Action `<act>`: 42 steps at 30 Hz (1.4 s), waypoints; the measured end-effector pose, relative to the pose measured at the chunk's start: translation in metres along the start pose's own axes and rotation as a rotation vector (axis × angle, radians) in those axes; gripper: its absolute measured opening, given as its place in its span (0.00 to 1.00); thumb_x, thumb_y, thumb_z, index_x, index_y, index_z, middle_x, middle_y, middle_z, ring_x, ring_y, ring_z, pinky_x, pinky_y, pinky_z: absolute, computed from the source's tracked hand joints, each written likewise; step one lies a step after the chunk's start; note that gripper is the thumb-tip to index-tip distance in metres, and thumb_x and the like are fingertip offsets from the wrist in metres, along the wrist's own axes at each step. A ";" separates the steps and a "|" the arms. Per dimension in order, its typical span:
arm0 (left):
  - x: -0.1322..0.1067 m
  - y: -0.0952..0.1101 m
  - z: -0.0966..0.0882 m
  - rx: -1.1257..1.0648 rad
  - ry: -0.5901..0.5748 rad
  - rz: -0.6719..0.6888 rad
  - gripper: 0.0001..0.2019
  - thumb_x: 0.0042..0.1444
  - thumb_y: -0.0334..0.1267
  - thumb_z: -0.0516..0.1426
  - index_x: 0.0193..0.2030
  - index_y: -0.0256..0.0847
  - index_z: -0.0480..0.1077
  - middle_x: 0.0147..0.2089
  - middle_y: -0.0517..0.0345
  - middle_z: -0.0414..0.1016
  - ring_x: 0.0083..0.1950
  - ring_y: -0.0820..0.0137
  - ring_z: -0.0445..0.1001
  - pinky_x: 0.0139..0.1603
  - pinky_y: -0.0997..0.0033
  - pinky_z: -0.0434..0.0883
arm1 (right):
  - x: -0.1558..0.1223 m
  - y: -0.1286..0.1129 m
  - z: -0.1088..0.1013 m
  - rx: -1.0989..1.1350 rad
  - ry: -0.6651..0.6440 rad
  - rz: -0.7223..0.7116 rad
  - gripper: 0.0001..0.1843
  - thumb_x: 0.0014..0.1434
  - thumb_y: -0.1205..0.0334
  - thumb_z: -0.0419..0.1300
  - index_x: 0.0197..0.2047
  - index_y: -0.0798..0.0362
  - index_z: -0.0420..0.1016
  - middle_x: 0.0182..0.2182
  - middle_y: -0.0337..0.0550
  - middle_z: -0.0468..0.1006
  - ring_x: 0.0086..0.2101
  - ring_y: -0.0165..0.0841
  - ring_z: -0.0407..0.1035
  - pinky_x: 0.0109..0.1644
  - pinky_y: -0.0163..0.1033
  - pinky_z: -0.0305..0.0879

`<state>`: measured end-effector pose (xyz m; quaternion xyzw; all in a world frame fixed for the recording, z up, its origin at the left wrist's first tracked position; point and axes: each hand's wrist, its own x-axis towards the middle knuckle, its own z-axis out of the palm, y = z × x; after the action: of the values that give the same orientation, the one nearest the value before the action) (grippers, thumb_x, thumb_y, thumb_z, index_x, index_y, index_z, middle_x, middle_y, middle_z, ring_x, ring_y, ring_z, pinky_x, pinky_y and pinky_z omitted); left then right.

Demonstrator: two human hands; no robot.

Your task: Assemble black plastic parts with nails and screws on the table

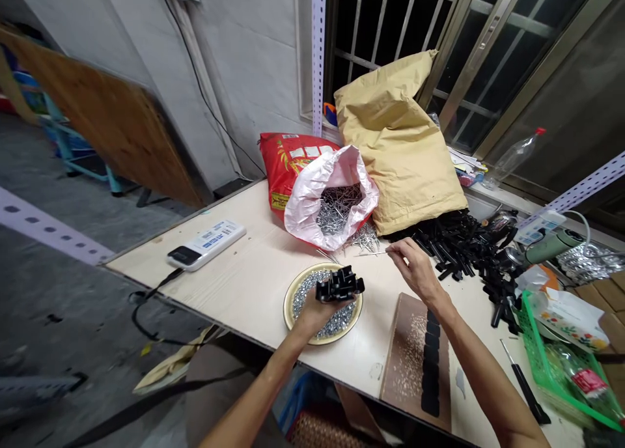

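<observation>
My left hand [315, 314] is closed around a cluster of black plastic parts [340, 285], above a gold-rimmed plate [288, 305] full of small shiny metal pieces. Between the fingertips of my right hand [415, 266], a long thin metal pin [374, 252] points left; whether it is a screw or a nail I cannot tell. Just beyond it, a pile of similar pins [365, 238] lies at the mouth of a red bag [278, 168] with a white lining, which holds many more. Below my right forearm lies a brown board [403, 357] with a row of black pieces [431, 363].
A large tan sack [400, 142] leans by the window, with a heap of black plastic parts [454, 239] beside it. To the right are a screwdriver [525, 383] and a green basket [532, 344]. A white power bank-like device [208, 245] lies on the left of the table.
</observation>
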<state>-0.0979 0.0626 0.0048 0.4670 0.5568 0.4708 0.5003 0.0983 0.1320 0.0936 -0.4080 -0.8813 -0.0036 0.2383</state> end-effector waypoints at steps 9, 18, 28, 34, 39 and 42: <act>0.000 0.003 0.003 0.139 -0.015 0.171 0.08 0.38 0.36 0.62 0.29 0.43 0.72 0.30 0.60 0.78 0.33 0.63 0.75 0.37 0.66 0.70 | 0.003 -0.040 -0.033 -0.389 -0.084 -0.347 0.10 0.65 0.68 0.52 0.36 0.51 0.73 0.32 0.41 0.74 0.33 0.31 0.62 0.40 0.39 0.53; -0.014 0.013 -0.004 -0.094 0.166 -0.018 0.15 0.35 0.38 0.65 0.34 0.45 0.74 0.39 0.57 0.81 0.46 0.58 0.76 0.49 0.59 0.71 | 0.034 -0.013 0.019 0.169 -0.323 0.200 0.08 0.61 0.66 0.56 0.41 0.58 0.75 0.38 0.45 0.77 0.37 0.29 0.70 0.40 0.33 0.63; -0.011 0.020 -0.018 -0.159 0.350 -0.120 0.17 0.30 0.41 0.67 0.31 0.42 0.76 0.35 0.54 0.81 0.44 0.56 0.76 0.48 0.58 0.70 | 0.066 -0.017 0.118 -0.006 -0.682 0.414 0.07 0.54 0.60 0.61 0.32 0.53 0.78 0.35 0.43 0.81 0.37 0.35 0.73 0.34 0.32 0.63; -0.007 0.020 -0.021 -0.262 0.412 -0.090 0.20 0.30 0.44 0.67 0.33 0.37 0.76 0.32 0.53 0.79 0.39 0.60 0.76 0.43 0.62 0.70 | 0.066 -0.012 0.111 -0.092 -0.744 0.386 0.08 0.52 0.70 0.59 0.36 0.56 0.77 0.39 0.49 0.80 0.41 0.38 0.72 0.41 0.35 0.63; -0.006 0.023 -0.014 -0.292 0.381 -0.134 0.22 0.29 0.44 0.68 0.34 0.35 0.76 0.34 0.52 0.80 0.40 0.61 0.76 0.42 0.64 0.70 | 0.025 0.010 0.085 -0.099 -0.708 0.404 0.18 0.52 0.78 0.54 0.46 0.60 0.73 0.39 0.52 0.78 0.38 0.36 0.72 0.37 0.34 0.64; -0.005 0.024 -0.006 -0.274 0.309 -0.175 0.22 0.29 0.43 0.67 0.35 0.36 0.76 0.35 0.50 0.80 0.42 0.59 0.76 0.43 0.63 0.70 | 0.006 0.021 0.062 -0.080 -0.650 0.414 0.16 0.57 0.76 0.52 0.47 0.59 0.72 0.40 0.50 0.77 0.38 0.33 0.72 0.38 0.33 0.64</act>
<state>-0.1020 0.0597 0.0295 0.2669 0.5962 0.5627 0.5067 0.0840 0.1624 0.0369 -0.5660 -0.8091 0.1398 -0.0737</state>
